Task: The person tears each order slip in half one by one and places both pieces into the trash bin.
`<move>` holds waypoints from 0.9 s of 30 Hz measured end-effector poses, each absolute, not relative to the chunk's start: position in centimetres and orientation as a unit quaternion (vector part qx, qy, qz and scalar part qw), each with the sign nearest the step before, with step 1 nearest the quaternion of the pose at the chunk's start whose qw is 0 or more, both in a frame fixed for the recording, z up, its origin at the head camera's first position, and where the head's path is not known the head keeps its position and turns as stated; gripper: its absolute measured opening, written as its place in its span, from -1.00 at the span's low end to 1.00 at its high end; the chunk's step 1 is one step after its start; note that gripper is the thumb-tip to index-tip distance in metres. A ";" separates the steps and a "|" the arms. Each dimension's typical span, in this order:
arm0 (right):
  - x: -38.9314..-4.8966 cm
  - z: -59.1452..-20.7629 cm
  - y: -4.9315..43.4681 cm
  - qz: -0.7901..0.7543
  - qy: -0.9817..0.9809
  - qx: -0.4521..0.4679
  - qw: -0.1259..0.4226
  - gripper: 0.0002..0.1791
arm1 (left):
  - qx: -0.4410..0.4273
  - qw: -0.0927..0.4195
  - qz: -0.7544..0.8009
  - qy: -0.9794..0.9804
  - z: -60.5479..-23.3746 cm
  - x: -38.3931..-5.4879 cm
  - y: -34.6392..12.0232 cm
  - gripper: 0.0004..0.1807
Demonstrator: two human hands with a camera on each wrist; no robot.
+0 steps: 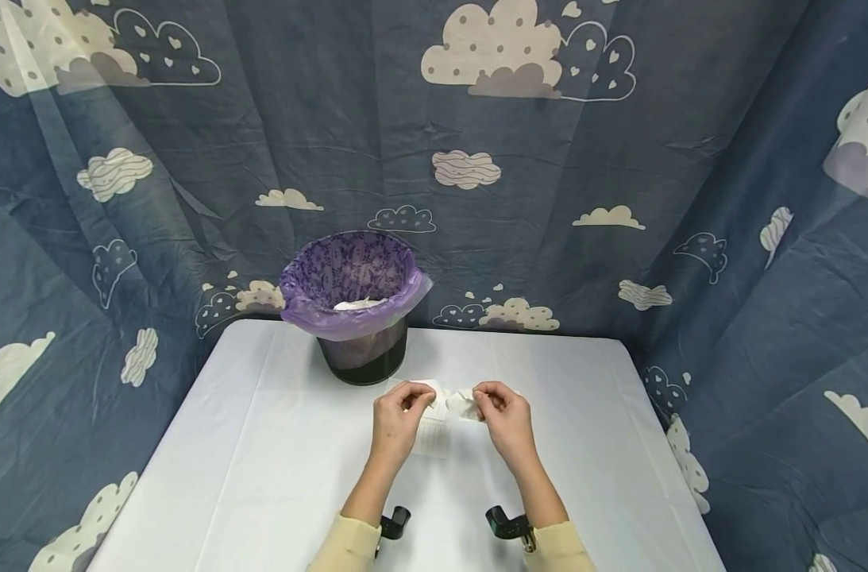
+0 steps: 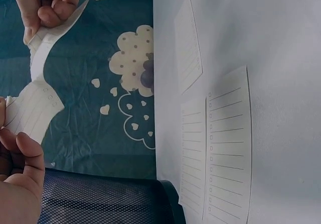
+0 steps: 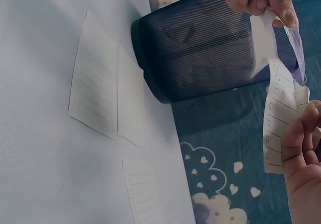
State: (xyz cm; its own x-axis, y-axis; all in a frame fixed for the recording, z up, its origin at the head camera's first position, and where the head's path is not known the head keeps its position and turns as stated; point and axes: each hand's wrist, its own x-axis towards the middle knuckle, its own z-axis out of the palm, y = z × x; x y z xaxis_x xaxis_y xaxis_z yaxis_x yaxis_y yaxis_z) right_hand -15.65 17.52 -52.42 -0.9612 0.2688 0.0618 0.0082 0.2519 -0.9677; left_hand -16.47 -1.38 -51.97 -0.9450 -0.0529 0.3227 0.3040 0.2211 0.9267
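Both hands are raised above the white table, a short gap apart. My left hand [image 1: 396,419] pinches one end of a lined checklist paper [image 2: 35,108] between thumb and fingers. The other end is pinched by my right hand [image 1: 507,419]. Between them the paper is bent and ragged along an edge, narrowing near the middle; whether it is fully torn through I cannot tell. Beneath the hands, several more lined checklist sheets [image 2: 229,148] lie flat on the table, one a little apart from the others [image 2: 188,48].
Beyond the left hand, a black mesh wastebasket [image 1: 365,361] stands at the table's back left. A purple bag [image 1: 362,322] lines it, with white paper [image 1: 358,304] inside. Blue cloud-patterned curtains [image 1: 333,143] hang behind and beside the white table [image 1: 291,477].
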 end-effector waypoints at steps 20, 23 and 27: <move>-15.4 -52.6 18.6 0.610 -0.779 -0.101 0.101 -0.92 | -0.069 0.146 -0.614 -0.773 -52.1 -16.8 -2.0 -0.93; -15.4 -52.6 18.6 0.611 -0.779 -0.101 0.097 -0.92 | -0.067 0.144 -0.616 -0.771 -52.1 -16.8 -2.1 -0.92; -15.3 -52.6 18.8 0.604 -0.783 -0.110 0.099 -0.92 | -0.062 0.143 -0.620 -0.769 -52.1 -16.8 -2.2 -0.93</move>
